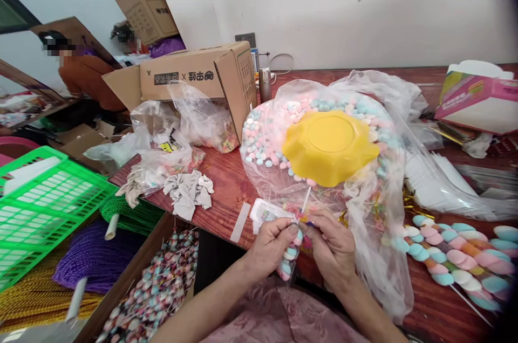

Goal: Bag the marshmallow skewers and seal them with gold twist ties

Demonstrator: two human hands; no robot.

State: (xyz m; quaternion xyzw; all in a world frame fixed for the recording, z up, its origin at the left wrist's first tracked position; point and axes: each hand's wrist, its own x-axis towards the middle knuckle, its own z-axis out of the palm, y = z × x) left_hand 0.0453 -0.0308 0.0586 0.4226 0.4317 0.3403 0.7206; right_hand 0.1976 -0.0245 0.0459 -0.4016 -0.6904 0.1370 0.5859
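Evidently, through the head camera I see both hands brought close together below the upside-down yellow scalloped plastic bowl (331, 141). The left hand (270, 248) is clamped on a clear-wrapped stack of pastel marshmallows (287, 262), hanging downward, I judge, so its weight keeps the wrapper neck taut. The right hand (334, 246) has its fingers pinched at that neck, beside a thin white stick (306, 200) pointing up toward the bowl; what exactly they grip I cannot tell. The bowl lies on a large clear plastic bag of loose pastel marshmallows (259, 143), perhaps weighing it down. Right of the bowl and nearer the wearer, I make out piled multicoloured marshmallow sticks (461, 251), probably kept aside to leave elbow room.
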